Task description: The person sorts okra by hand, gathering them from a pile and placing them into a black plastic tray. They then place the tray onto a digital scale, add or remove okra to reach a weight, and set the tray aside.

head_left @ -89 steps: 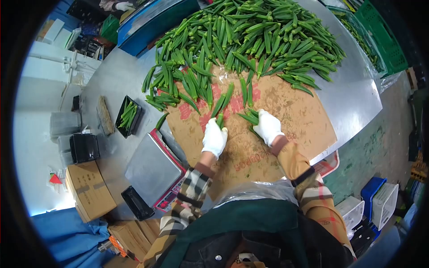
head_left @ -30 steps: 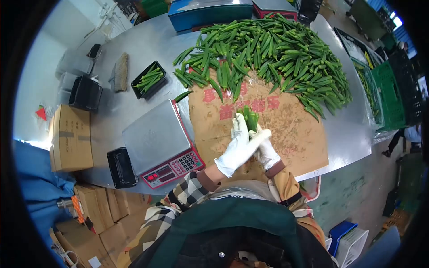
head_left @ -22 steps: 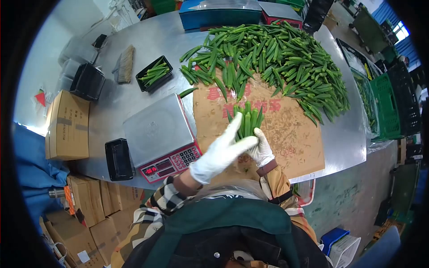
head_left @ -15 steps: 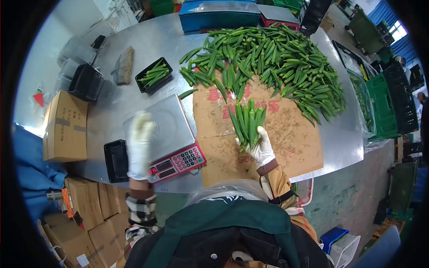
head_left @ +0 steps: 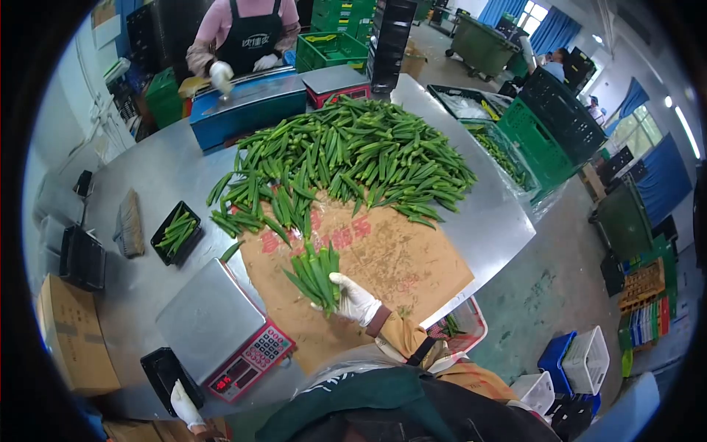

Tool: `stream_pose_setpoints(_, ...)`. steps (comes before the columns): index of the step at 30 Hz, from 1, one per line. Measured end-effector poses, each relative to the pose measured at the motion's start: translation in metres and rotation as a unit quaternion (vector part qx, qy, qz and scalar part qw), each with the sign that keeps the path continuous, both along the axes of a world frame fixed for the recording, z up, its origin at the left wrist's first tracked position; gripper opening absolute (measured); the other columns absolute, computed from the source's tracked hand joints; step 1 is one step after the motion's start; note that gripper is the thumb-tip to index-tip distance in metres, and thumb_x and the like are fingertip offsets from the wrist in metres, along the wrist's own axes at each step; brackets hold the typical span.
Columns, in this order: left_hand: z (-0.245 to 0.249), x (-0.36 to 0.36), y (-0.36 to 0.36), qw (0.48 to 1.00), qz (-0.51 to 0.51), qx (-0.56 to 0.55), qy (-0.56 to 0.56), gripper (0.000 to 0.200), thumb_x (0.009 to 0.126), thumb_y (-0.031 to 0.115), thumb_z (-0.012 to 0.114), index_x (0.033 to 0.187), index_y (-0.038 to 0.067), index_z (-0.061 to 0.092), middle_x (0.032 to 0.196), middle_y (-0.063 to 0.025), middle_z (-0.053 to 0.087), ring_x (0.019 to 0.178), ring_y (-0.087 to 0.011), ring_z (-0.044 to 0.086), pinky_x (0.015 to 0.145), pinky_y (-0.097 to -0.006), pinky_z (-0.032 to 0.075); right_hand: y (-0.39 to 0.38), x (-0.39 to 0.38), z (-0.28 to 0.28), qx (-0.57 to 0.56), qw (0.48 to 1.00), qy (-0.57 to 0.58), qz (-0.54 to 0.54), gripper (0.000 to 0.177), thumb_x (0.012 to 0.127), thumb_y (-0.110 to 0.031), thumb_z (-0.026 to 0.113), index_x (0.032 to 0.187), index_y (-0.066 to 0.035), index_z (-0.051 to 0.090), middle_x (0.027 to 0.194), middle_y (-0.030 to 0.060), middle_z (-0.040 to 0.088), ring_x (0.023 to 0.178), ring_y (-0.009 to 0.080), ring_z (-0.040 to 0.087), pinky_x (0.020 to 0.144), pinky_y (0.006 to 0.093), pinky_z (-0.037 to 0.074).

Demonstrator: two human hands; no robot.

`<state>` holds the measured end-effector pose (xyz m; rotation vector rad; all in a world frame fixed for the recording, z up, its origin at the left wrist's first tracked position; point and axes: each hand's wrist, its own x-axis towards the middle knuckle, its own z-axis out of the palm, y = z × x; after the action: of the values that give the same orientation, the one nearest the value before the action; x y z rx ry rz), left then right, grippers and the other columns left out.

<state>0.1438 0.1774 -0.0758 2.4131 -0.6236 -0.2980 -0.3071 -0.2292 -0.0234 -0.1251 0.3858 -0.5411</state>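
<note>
My right hand [head_left: 354,298], in a white glove, is closed around a bunch of okra [head_left: 317,272] held upright over a cardboard sheet [head_left: 398,258]. My left hand [head_left: 184,405], also gloved, is at the near end of an empty black tray [head_left: 163,368], its thumb over the rim; the other fingers are mostly hidden. Beside that tray stands a digital scale [head_left: 213,309] with a bare metal plate and a lit red display. A large okra pile [head_left: 353,147] covers the far part of the cardboard. Another black tray [head_left: 177,233] holds several okra pods.
A brush [head_left: 129,225] lies on the metal table [head_left: 110,309] at the left, near a cardboard box [head_left: 77,331]. Across the table, a co-worker [head_left: 250,37] stands behind a blue machine [head_left: 247,107]. Green crates [head_left: 541,136] stand off the right edge.
My left hand has moved from above the scale down to the empty tray. My right hand still holds the okra bunch. The view has tilted up and turned right, showing the co-worker.
</note>
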Motion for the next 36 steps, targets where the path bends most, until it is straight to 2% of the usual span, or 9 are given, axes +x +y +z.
stream_pose_setpoints(8,-0.05,0.028,0.023,0.973,0.103,-0.172,0.11,0.023,0.1,0.012,0.061,0.11,-0.007,0.068,0.1,-0.0086,0.071,0.089,-0.0137,0.064,0.086,-0.0289,0.051,0.005,0.005,0.004,-0.013,0.999,0.034,0.011,0.053,0.095,-0.023,0.065,0.143,-0.008,0.048,0.142,0.014,0.055,0.131,0.0314,0.054,0.109,0.0567,0.043)
stream_pose_setpoints(12,0.0,0.01,0.002,0.931,0.271,-0.22,-0.105,0.026,0.1,0.013,0.059,0.115,-0.007,0.068,0.109,-0.0173,0.072,0.099,-0.0214,0.068,0.092,-0.0302,0.052,0.004,0.003,0.003,-0.004,0.999,0.031,0.013,0.051,0.095,-0.023,0.063,0.142,-0.009,0.049,0.142,0.0132,0.055,0.129,0.0316,0.055,0.105,0.0577,0.045)
stream_pose_setpoints(14,0.062,-0.026,-0.038,0.917,0.22,-0.197,-0.269,0.023,0.1,0.01,0.058,0.111,-0.007,0.07,0.108,-0.0179,0.073,0.096,-0.0238,0.068,0.09,-0.0334,0.054,0.003,0.005,0.011,-0.024,0.999,0.049,0.004,0.05,0.096,-0.023,0.062,0.141,-0.009,0.049,0.142,0.0135,0.055,0.127,0.0314,0.056,0.103,0.0592,0.046)
stream_pose_setpoints(16,0.109,-0.066,-0.092,0.92,0.065,-0.313,-0.226,0.019,0.097,0.004,0.059,0.106,-0.004,0.073,0.103,-0.016,0.073,0.089,-0.0223,0.066,0.086,-0.0358,0.053,0.003,0.012,0.021,-0.038,0.996,0.08,0.011,0.046,0.096,-0.025,0.063,0.138,-0.009,0.052,0.139,0.0138,0.058,0.123,0.0314,0.059,0.101,0.0594,0.048)
stream_pose_setpoints(17,0.151,-0.094,-0.12,0.937,-0.067,-0.174,-0.295,0.018,0.093,0.004,0.062,0.105,0.0,0.074,0.096,-0.0123,0.073,0.089,-0.0236,0.065,0.092,-0.0373,0.049,0.002,0.017,0.02,-0.037,0.996,0.077,0.027,0.044,0.096,-0.025,0.063,0.136,-0.009,0.054,0.136,0.0138,0.06,0.12,0.0315,0.061,0.1,0.0591,0.048)
stream_pose_setpoints(23,0.116,-0.146,-0.163,0.88,-0.386,-0.006,-0.276,0.023,0.08,0.022,0.075,0.102,0.016,0.072,0.085,-0.0025,0.067,0.095,-0.0239,0.062,0.105,-0.0514,0.043,-0.008,0.061,0.053,-0.144,0.98,0.042,0.128,0.052,0.093,-0.018,0.065,0.14,-0.004,0.048,0.129,0.0143,0.062,0.117,0.0292,0.063,0.092,0.0531,0.056)
stream_pose_setpoints(27,0.123,-0.143,-0.165,0.885,-0.386,-0.003,-0.262,0.029,0.08,0.027,0.076,0.108,0.017,0.073,0.093,-0.0009,0.07,0.107,-0.0249,0.062,0.109,-0.0506,0.039,-0.024,0.114,0.077,-0.292,0.92,0.116,0.235,0.062,0.086,-0.012,0.074,0.141,-0.003,0.048,0.128,0.0094,0.063,0.114,0.0199,0.062,0.099,0.0358,0.051)
stream_pose_setpoints(34,0.134,-0.14,-0.153,0.916,-0.292,-0.138,-0.239,0.011,0.079,0.014,0.078,0.083,0.01,0.069,0.083,-0.0045,0.067,0.09,-0.0245,0.065,0.102,-0.0468,0.047,-0.001,0.194,0.09,-0.729,0.6,0.151,0.293,0.08,0.083,-0.012,0.078,0.151,0.0,0.038,0.146,0.0176,0.052,0.132,0.0216,0.052,0.111,0.0331,0.04)
stream_pose_setpoints(36,0.135,-0.134,-0.141,0.92,-0.212,-0.187,-0.27,0.02,0.077,0.002,0.075,0.07,0.009,0.057,0.072,-0.0048,0.061,0.074,-0.0254,0.064,0.094,-0.047,0.053,0.003,0.185,0.097,-0.666,0.665,0.201,0.272,0.074,0.083,-0.014,0.077,0.147,0.002,0.043,0.143,0.0204,0.054,0.132,0.0241,0.053,0.111,0.0346,0.04)
